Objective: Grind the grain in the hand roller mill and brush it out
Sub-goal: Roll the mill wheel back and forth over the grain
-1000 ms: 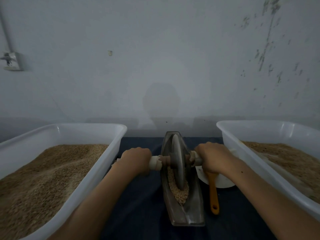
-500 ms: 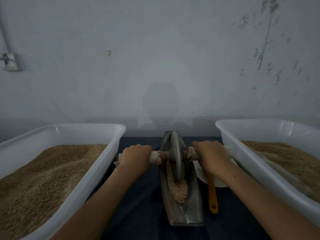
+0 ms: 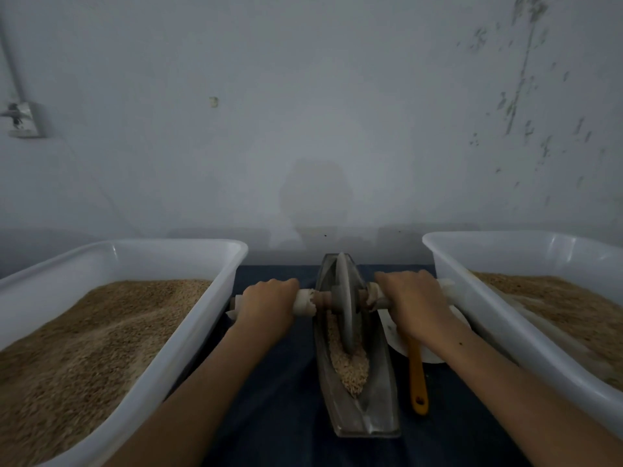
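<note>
- Wall (image 3: 303,112) of pale, scuffed plaster fills everything toward 12 o'clock, with flaking marks at 1 o'clock and a small fitting (image 3: 23,119) at 10 o'clock.
- Left tub (image 3: 175,358), white plastic, sits at 9 o'clock, heaped with tan grain; its inner wall runs just beside the left forearm.
- Right tub (image 3: 472,298), the same white plastic, sits at 3 o'clock and also holds tan grain, with the right forearm along its near wall.
- Dark blue cloth (image 3: 279,392) covers the surface between the two tubs.
- Mill trough (image 3: 377,399), a long boat-shaped metal channel, lies on the cloth at the centre, pointing from 6 toward 12 o'clock.
- Grinding wheel (image 3: 345,305) stands upright on edge in the far half of the trough, an axle passing through it crosswise.
- Grain in the trough (image 3: 350,369) lies piled on the 6 o'clock side of the wheel.
- Left hand (image 3: 266,306) is curled tight round the left handle (image 3: 305,302), which is wrapped in white, at 9 o'clock from the wheel.
- Right hand (image 3: 414,305) is likewise clenched over the right end of the axle, at 3 o'clock from the wheel.
- White dish (image 3: 435,355) lies partly hidden under the right wrist, between trough and right tub.
- Orange-handled brush (image 3: 418,379) lies beside the trough, its head hidden under the hand, its handle pointing to 6 o'clock.
</note>
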`<state>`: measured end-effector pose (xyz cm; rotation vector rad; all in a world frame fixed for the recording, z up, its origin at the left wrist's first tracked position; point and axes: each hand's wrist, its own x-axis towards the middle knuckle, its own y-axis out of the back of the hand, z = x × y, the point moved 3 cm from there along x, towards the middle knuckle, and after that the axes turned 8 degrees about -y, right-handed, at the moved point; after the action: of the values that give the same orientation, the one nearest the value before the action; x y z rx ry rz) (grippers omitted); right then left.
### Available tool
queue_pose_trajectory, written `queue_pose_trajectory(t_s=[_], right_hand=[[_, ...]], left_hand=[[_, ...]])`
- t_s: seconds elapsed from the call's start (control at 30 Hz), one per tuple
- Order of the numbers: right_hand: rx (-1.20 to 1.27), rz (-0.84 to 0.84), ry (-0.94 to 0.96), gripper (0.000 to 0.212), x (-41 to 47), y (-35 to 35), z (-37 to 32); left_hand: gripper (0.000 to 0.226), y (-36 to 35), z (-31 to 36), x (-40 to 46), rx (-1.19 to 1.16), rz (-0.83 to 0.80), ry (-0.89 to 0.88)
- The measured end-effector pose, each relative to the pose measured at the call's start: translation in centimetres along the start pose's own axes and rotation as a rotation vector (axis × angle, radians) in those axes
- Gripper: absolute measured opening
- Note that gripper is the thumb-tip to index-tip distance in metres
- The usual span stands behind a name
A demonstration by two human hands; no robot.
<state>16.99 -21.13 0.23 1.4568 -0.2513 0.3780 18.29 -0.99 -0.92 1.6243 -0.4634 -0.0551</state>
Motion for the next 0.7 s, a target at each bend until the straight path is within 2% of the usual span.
queue_pose_trajectory(t_s=[0.1, 0.2, 0.4, 0.5, 0.6, 0.7], right_hand=[[0.014, 0.051, 0.009, 0.017, 0.0, -0.4, 0.1], [0.026, 0.0, 0.019, 0.017, 0.1, -0.2, 0.2], [-0.026, -0.222, 0.033, 0.023, 0.2, 0.5, 0.4], [-0.036, -0.274, 0.04, 0.021, 0.1, 0.6, 0.4], [-0.035, -0.24, 0.032, 0.023, 0.0, 0.6, 0.3], [0.0, -0.126, 0.035, 0.015, -0.1, 0.6, 0.1]], left_hand=[[0.018, -0.1, 0.1, 0.0, 0.013, 0.057, 0.01], [0.019, 0.1, 0.1, -0.1, 0.012, 0.031, 0.01], [0.033, 0.6, 0.1, -0.3, 0.024, -0.203, -0.01], [0.039, 0.7, 0.0, -0.2, 0.013, -0.26, -0.008], [0.035, 0.5, -0.1, -0.1, 0.007, -0.243, 0.001], [0.024, 0.3, -0.1, -0.1, 0.001, -0.126, 0.003]])
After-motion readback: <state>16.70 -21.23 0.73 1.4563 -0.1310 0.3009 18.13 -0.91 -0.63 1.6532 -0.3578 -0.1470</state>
